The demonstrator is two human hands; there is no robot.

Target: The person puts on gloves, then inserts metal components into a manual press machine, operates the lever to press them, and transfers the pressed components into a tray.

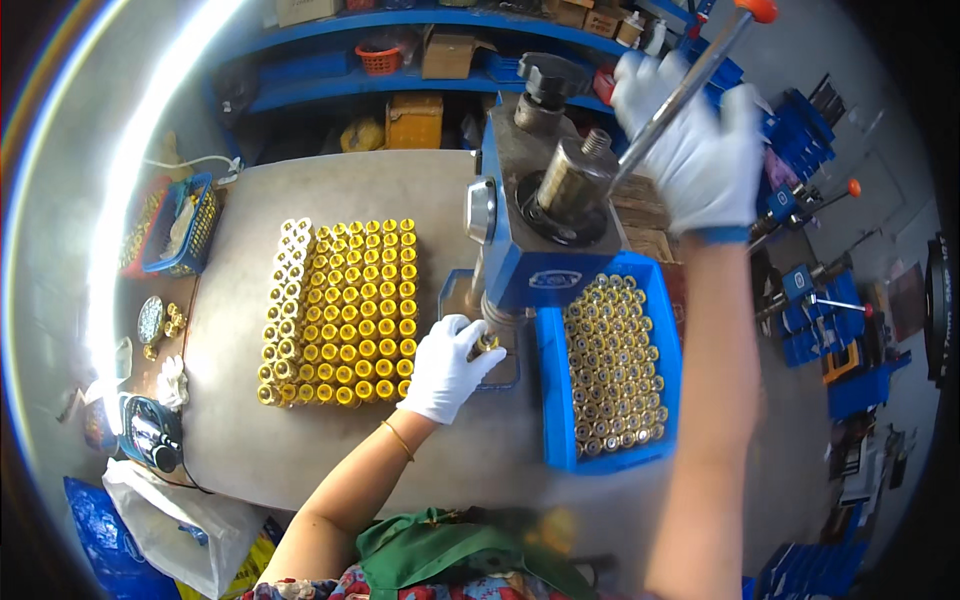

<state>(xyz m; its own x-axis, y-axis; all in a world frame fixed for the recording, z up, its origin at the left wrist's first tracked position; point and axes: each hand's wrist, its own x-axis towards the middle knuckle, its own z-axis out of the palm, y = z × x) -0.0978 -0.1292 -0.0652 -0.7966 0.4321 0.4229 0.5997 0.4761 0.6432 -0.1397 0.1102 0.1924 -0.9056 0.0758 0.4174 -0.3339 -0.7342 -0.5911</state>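
My left hand, in a white glove, pinches a small brass-coloured cylindrical part beneath the ram of a blue bench press. My right hand, also gloved in white, is raised at the press's steel lever, which has an orange knob. Its fingers are stretched out and the lever crosses the palm; it is slightly blurred. Left of the press, rows of yellow-gold cylindrical parts stand upright in a block on the table. To the right, a blue tray holds many similar brass parts.
The grey table bears a blue basket at far left and a dark device near a white plastic bag. Blue shelves with boxes stand behind. Other lever presses line the right side.
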